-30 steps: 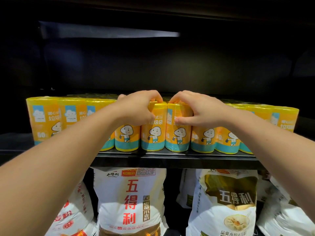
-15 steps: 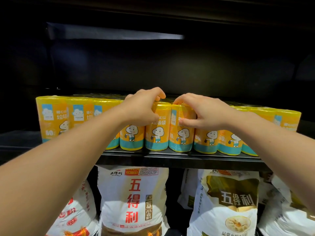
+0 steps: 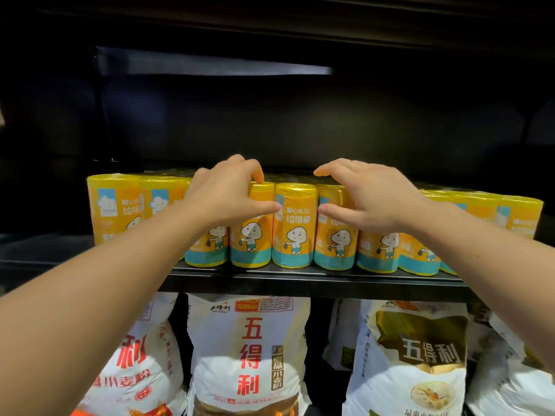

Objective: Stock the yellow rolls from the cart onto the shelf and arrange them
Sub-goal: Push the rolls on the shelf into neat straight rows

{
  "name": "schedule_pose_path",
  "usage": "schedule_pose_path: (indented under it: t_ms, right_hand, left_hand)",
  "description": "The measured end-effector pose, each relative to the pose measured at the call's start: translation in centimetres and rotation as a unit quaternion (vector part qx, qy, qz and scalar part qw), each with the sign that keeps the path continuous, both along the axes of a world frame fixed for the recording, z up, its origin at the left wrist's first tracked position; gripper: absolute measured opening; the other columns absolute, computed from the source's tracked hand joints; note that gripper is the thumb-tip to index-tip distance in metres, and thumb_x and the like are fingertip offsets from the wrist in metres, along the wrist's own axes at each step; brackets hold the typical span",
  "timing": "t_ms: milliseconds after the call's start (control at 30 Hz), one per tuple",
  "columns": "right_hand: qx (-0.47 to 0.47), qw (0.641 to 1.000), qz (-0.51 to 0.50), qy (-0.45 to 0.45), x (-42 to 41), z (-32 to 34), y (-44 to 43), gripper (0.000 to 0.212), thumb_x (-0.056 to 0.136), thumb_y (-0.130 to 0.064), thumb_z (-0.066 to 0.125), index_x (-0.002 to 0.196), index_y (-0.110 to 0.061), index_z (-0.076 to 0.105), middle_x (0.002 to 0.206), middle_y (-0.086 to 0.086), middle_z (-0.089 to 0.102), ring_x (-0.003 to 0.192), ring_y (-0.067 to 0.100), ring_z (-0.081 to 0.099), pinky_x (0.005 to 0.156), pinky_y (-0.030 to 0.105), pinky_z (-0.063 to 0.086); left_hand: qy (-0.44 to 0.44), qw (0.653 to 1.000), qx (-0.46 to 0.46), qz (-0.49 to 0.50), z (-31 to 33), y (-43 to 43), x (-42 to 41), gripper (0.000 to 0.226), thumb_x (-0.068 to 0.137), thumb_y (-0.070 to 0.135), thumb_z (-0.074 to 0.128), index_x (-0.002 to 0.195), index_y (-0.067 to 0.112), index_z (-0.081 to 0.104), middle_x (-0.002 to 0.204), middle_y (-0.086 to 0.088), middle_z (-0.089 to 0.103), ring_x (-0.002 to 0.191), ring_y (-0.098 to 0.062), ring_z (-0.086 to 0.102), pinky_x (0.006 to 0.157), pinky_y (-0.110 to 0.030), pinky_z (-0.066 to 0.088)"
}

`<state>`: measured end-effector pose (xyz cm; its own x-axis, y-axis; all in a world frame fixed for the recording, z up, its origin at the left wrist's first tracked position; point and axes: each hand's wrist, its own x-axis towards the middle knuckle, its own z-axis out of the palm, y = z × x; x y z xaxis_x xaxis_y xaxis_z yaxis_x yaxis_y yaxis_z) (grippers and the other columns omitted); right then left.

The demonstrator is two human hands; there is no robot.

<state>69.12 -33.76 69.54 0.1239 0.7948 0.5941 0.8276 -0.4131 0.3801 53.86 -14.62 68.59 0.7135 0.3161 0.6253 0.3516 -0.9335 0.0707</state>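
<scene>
Found rolls (image 3: 295, 225) upright in a full row on shelf (image 3: 315, 280), under and between the fingertips. Left hand (image 3: 228, 193): curled onto one roll's top. Right hand (image 3: 372, 199): arched open, gripping nothing. Judged nearly done; only straightening left. No cart visible.

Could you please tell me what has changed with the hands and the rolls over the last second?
The hands moved apart: one yellow roll now shows whole between them. The right hand lifted its fingers off the rolls; the left hand still holds a neighbouring roll. The other rolls stayed upright on the shelf.
</scene>
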Motion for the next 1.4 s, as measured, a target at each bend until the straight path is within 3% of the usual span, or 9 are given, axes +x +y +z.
schedule_pose_path:
  t_ms: [133, 267, 500, 900, 1267, 1400]
  right_hand:
    - [0.009, 0.999, 0.008, 0.034, -1.2, -0.4, 2.1, 0.064, 0.092, -0.062, 0.047, 0.147, -0.032, 0.034, 0.150, -0.010, 0.043, 0.122, 0.011, 0.054, 0.085, 0.031, 0.047]
    - [0.010, 0.997, -0.004, 0.070, -1.7, -1.0, 3.6, 0.064, 0.091, -0.063, 0.050, 0.146, -0.034, 0.034, 0.148, -0.012, 0.044, 0.127, 0.012, 0.050, 0.091, 0.037, 0.050]
    - [0.007, 0.994, -0.030, 0.103, -1.9, -1.1, 4.2, 0.062, 0.089, -0.066, 0.050, 0.141, -0.036, 0.038, 0.138, -0.013, 0.050, 0.112, 0.012, 0.057, 0.080, 0.034, 0.053]
    - [-0.001, 0.995, -0.040, 0.089, -1.7, -1.3, 4.4, 0.062, 0.089, -0.067, 0.048, 0.140, -0.034, 0.039, 0.139, -0.013, 0.050, 0.112, 0.010, 0.056, 0.072, 0.027, 0.045]
    - [-0.015, 0.997, -0.031, 0.074, -2.1, -0.5, 4.2, 0.066, 0.088, -0.067, 0.050, 0.143, -0.033, 0.036, 0.140, -0.010, 0.051, 0.121, 0.014, 0.054, 0.088, 0.037, 0.053]
    - [-0.003, 1.000, -0.012, 0.020, -2.8, 0.0, 4.2, 0.075, 0.086, -0.071, 0.048, 0.149, -0.034, 0.028, 0.145, -0.006, 0.050, 0.130, 0.018, 0.050, 0.103, 0.042, 0.043]
  left_hand:
    - [0.017, 1.000, 0.011, -0.014, 0.2, 0.2, -0.5, 0.065, 0.079, 0.071, 0.059, 0.127, 0.028, 0.052, 0.123, 0.006, 0.054, 0.104, -0.013, 0.053, 0.092, -0.041, 0.047]
    - [0.046, 0.998, 0.011, -0.038, 0.6, 1.1, -1.5, 0.059, 0.082, 0.062, 0.063, 0.130, 0.030, 0.051, 0.128, 0.008, 0.054, 0.112, -0.015, 0.054, 0.091, -0.041, 0.047]
    - [0.030, 0.997, 0.020, -0.067, 0.0, 2.1, -1.6, 0.056, 0.084, 0.055, 0.067, 0.132, 0.031, 0.050, 0.128, 0.010, 0.055, 0.115, -0.015, 0.054, 0.095, -0.041, 0.045]
    - [0.030, 0.996, -0.002, -0.083, -0.1, 2.6, -1.6, 0.053, 0.085, 0.050, 0.068, 0.132, 0.034, 0.047, 0.129, 0.011, 0.056, 0.115, -0.014, 0.055, 0.095, -0.039, 0.041]
    - [0.007, 0.996, -0.011, -0.087, -0.3, 2.5, -1.5, 0.064, 0.080, 0.055, 0.071, 0.136, 0.034, 0.047, 0.132, 0.012, 0.055, 0.119, -0.013, 0.054, 0.103, -0.043, 0.044]
    - [-0.049, 0.991, -0.059, -0.106, 0.4, 2.4, -2.5, 0.058, 0.084, 0.051, 0.069, 0.136, 0.034, 0.048, 0.131, 0.013, 0.055, 0.123, -0.009, 0.050, 0.105, -0.047, 0.043]
